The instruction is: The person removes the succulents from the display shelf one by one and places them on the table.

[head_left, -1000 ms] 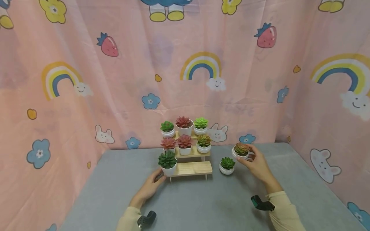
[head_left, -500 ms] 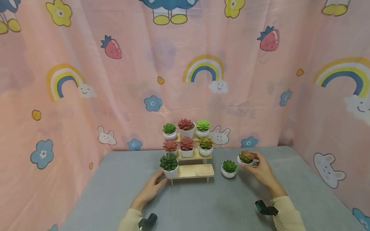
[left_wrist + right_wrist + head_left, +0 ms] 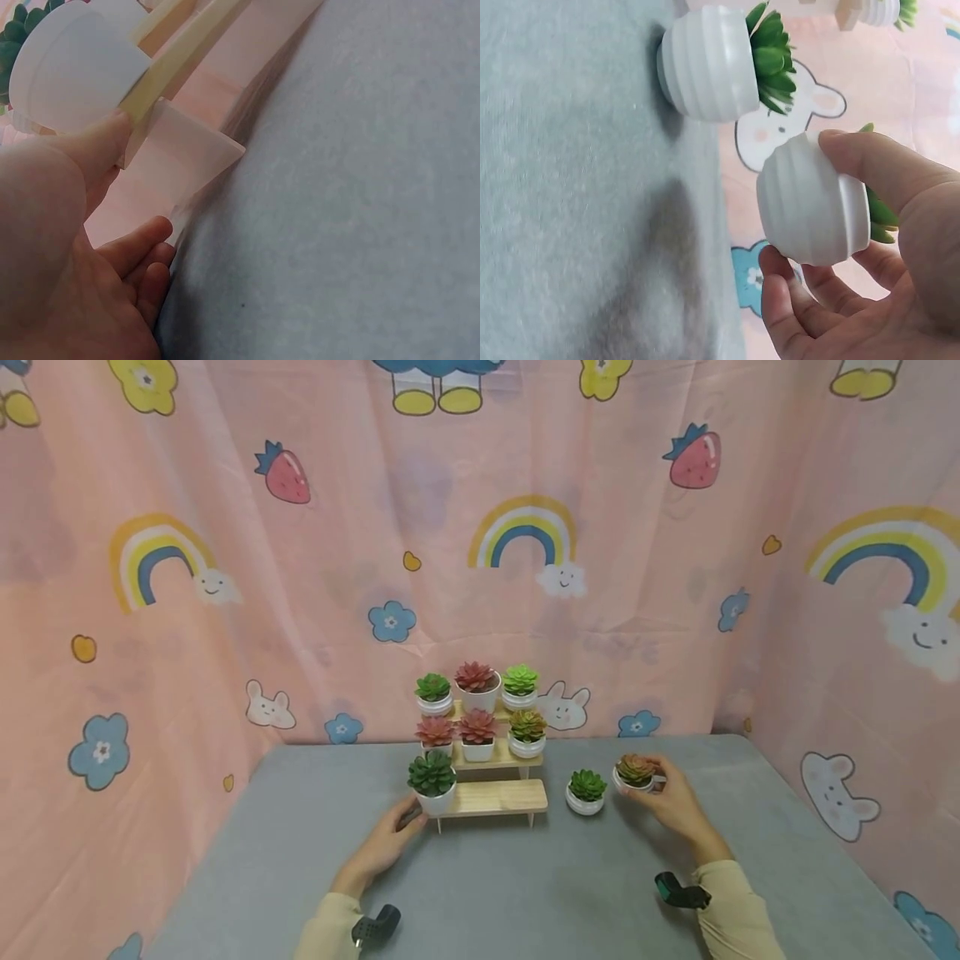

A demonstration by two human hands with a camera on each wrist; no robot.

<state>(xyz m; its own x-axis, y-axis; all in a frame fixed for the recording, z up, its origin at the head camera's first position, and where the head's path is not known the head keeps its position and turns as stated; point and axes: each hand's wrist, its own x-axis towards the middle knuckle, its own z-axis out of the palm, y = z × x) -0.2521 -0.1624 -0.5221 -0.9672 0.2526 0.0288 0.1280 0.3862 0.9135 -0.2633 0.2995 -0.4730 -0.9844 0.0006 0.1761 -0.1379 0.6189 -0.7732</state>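
My right hand holds a small potted succulent with orange-brown leaves, thumb on one side of its ribbed white pot and fingers on the other. In the right wrist view, that pot hangs above the table, apart from its shadow. A green succulent in a similar pot stands on the table just left of it. At the left end of the wooden plant stand's lowest step, my left hand grips the plank, thumb on its edge. A dark green succulent sits there, close above the thumb.
Several potted succulents fill the stand's two upper steps, including a red one at the top and a yellow-green one on the middle right. The grey tabletop ends at a pink patterned curtain behind and on both sides.
My right hand has lowered the orange-brown succulent and shifted it slightly right, away from the green one. My left hand keeps its place at the stand.
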